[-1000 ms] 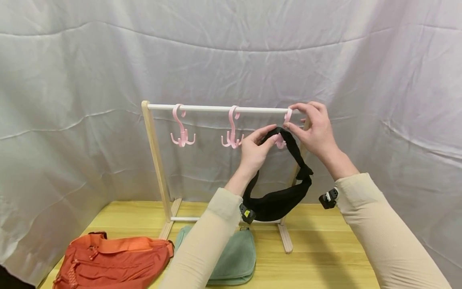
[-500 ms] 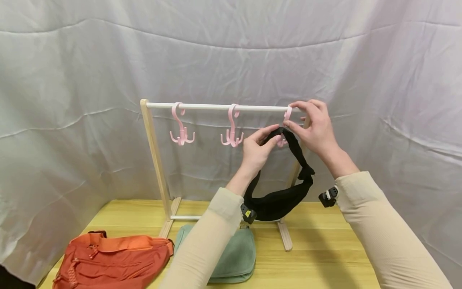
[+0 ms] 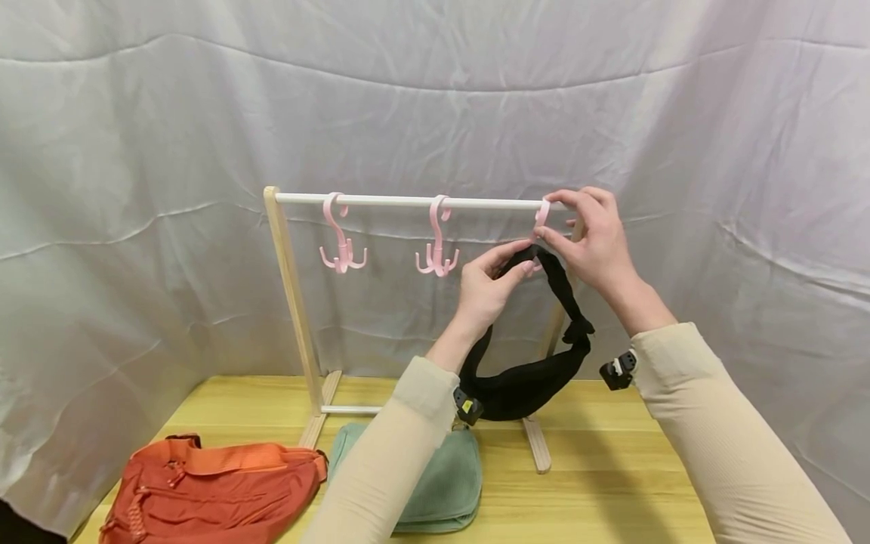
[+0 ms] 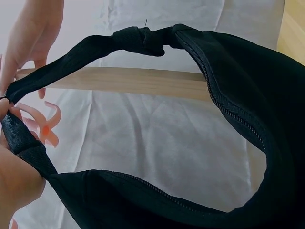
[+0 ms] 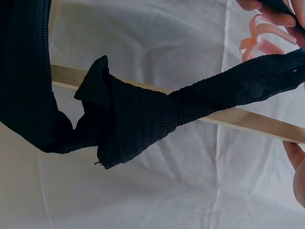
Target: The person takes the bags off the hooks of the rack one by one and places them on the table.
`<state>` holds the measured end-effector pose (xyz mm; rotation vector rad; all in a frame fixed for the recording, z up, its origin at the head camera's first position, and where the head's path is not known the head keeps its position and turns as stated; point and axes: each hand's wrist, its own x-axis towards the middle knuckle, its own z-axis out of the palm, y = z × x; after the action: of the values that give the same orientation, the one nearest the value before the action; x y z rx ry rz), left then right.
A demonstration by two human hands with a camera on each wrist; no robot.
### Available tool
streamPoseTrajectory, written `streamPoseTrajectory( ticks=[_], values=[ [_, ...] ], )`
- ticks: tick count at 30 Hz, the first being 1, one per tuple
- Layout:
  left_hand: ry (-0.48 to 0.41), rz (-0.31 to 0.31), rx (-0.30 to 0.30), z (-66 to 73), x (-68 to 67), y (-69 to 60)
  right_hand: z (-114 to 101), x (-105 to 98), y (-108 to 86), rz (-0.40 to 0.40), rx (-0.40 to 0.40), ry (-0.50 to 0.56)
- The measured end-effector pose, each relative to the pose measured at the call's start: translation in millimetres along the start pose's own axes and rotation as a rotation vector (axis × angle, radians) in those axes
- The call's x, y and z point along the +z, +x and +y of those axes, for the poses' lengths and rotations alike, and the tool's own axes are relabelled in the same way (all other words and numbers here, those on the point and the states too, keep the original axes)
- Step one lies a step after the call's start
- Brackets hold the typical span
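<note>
My left hand (image 3: 484, 291) pinches the top of the strap of a black zippered bag (image 3: 526, 389) between thumb and fingers. Below it the bag hangs in a loop, with a knot (image 3: 578, 331) on the right side of its strap. My right hand (image 3: 601, 242) pinches the upper stem of the rightmost pink hook (image 3: 541, 215) at the rail. In the left wrist view, the prongs of that hook (image 4: 45, 126) sit right beside the strap and my left fingers. Whether the strap lies over a prong cannot be seen.
A white rail (image 3: 387, 200) on a wooden stand (image 3: 294, 302) carries two more pink hooks, one at left (image 3: 342, 242) and one in the middle (image 3: 437, 242). On the wooden table (image 3: 612, 453) lie an orange-red waist bag (image 3: 217, 491) and a green bag (image 3: 445, 483), partly behind my left sleeve.
My left hand and the strap have moved slightly right and down at the rightmost hook, covering more of its prongs. My right hand stays on the hook's stem.
</note>
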<state>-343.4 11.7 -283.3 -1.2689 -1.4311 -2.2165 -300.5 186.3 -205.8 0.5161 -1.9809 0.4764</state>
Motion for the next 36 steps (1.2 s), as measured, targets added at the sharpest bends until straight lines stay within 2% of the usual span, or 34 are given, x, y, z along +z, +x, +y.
streamPoseTrajectory(
  ticks=[12,21,36],
  values=[
    [0.021,-0.010,0.021,4.9,0.6,-4.2,-1,1,0.2,-0.002,0.016,0.002],
    [-0.026,-0.018,0.041,10.9,0.3,-9.7,-1,0,-0.7,-0.003,0.019,0.009],
    [-0.020,0.000,0.045,26.3,-3.5,-22.5,0,0,0.0,-0.010,0.003,0.008]
  ],
)
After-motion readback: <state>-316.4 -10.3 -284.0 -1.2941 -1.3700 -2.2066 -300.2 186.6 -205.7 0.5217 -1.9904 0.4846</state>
